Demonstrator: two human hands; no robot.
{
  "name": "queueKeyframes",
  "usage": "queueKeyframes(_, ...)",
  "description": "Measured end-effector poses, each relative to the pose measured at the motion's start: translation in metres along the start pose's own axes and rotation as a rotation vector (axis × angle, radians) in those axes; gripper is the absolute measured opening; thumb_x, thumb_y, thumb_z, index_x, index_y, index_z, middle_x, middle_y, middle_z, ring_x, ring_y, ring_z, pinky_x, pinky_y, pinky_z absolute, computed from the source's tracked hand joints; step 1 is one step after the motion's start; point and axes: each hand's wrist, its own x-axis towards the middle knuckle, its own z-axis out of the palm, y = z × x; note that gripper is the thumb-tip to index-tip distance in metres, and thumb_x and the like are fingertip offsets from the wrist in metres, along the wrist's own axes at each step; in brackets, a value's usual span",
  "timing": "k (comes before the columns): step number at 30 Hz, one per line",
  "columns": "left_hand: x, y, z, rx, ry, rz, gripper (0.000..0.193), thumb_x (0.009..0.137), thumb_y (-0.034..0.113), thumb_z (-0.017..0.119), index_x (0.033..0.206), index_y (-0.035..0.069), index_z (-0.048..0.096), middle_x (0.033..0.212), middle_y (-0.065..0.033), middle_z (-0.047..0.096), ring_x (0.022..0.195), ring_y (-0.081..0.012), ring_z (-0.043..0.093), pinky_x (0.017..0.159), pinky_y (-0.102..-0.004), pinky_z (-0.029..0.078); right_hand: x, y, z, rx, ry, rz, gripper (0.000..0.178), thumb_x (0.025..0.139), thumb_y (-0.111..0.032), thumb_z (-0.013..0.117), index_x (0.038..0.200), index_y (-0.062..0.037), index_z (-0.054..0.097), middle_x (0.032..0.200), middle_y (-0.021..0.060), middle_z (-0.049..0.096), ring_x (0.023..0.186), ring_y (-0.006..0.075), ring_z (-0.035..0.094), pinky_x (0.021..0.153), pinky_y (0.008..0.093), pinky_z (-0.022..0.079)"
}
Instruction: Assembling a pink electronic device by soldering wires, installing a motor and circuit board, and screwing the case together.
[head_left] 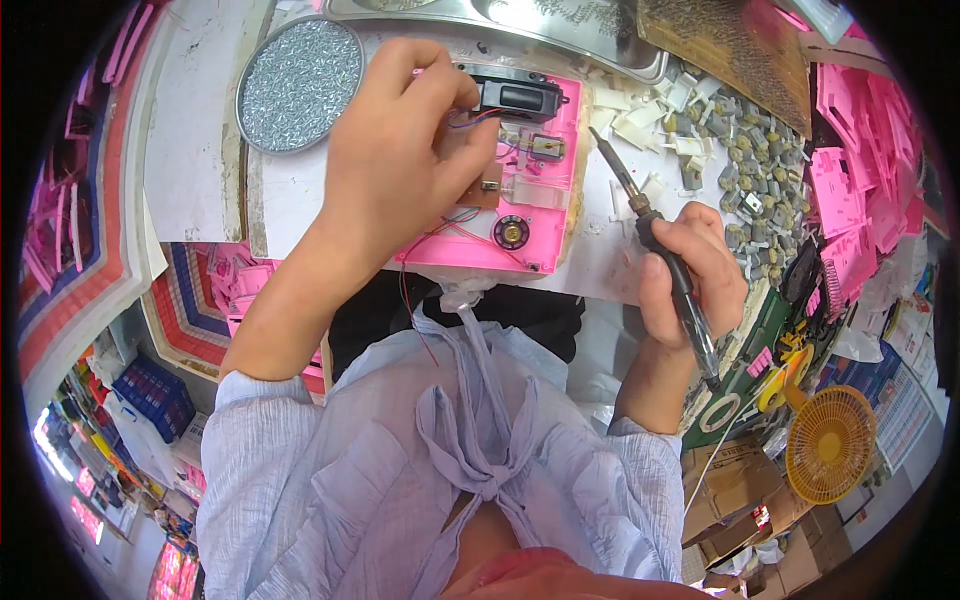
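A pink plastic casing [545,228] lies on the bench in front of me, with electronic parts inside. My left hand [415,150] reaches over its left side, fingers curled around thin red and blue wires [478,118] beside a black plastic module [520,98]; the fingertips are partly hidden. Below that module sit a small metal motor [546,147] and a round speaker-like part [510,232]. Loose wires hang over the casing's near edge. In my right hand [697,270] is a soldering iron [672,248], its tip pointing up and left, just right of the casing and apart from it.
A round tray of small metal screws [300,85] stands at the left. Behind lies a metal tray [590,30]. Many small grey parts [755,190] and white plastic pieces [640,120] cover the right side. Pink panels [850,190] are stacked farther right, above a yellow fan [830,445].
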Motion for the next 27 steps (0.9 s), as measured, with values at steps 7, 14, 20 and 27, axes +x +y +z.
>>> queueKeyframes(7, -0.008, 0.027, 0.018, 0.037, -0.307, 0.174, 0.015, 0.084, 0.013, 0.077, 0.097, 0.007, 0.07, 0.087, -0.0079, 0.065, 0.077, -0.0301, 0.067, 0.068, -0.0399, 0.054, -0.003, -0.002, -0.012, -0.001, 0.014, 0.011, 0.027, 0.077, 0.001, 0.073, 0.104, 0.0048, 0.07, 0.073, 0.0137, 0.068, 0.056, 0.0244, 0.056, 0.068, 0.0403, 0.05)
queueKeyframes(14, -0.004, 0.015, 0.021, -0.06, -0.387, 0.145, 0.012, 0.085, 0.007, 0.074, 0.096, 0.004, 0.071, 0.087, -0.0098, 0.066, 0.076, -0.0279, 0.067, 0.067, -0.0374, 0.055, -0.016, -0.003, -0.024, -0.046, 0.044, 0.044, 0.028, 0.075, 0.0, 0.074, 0.103, 0.0056, 0.07, 0.073, 0.0143, 0.067, 0.056, 0.0251, 0.057, 0.068, 0.0404, 0.051)
queueKeyframes(20, 0.0, 0.008, 0.007, -0.403, -0.446, -0.182, 0.01, 0.087, 0.0, 0.072, 0.096, -0.001, 0.069, 0.084, -0.0095, 0.065, 0.073, -0.0208, 0.064, 0.065, -0.0307, 0.051, -0.016, -0.004, -0.019, -0.014, 0.061, 0.044, 0.028, 0.075, 0.001, 0.074, 0.102, 0.0055, 0.07, 0.072, 0.0144, 0.067, 0.056, 0.0255, 0.056, 0.068, 0.0404, 0.051)
queueKeyframes(27, 0.001, -0.007, -0.001, -0.398, -0.546, 0.062, 0.011, 0.085, -0.004, 0.071, 0.095, -0.001, 0.067, 0.089, -0.0088, 0.063, 0.081, -0.0236, 0.063, 0.071, -0.032, 0.05, -0.009, -0.009, -0.022, 0.113, -0.004, 0.048, 0.027, 0.077, -0.001, 0.073, 0.102, 0.0064, 0.069, 0.072, 0.0141, 0.067, 0.057, 0.0254, 0.057, 0.069, 0.0412, 0.051)
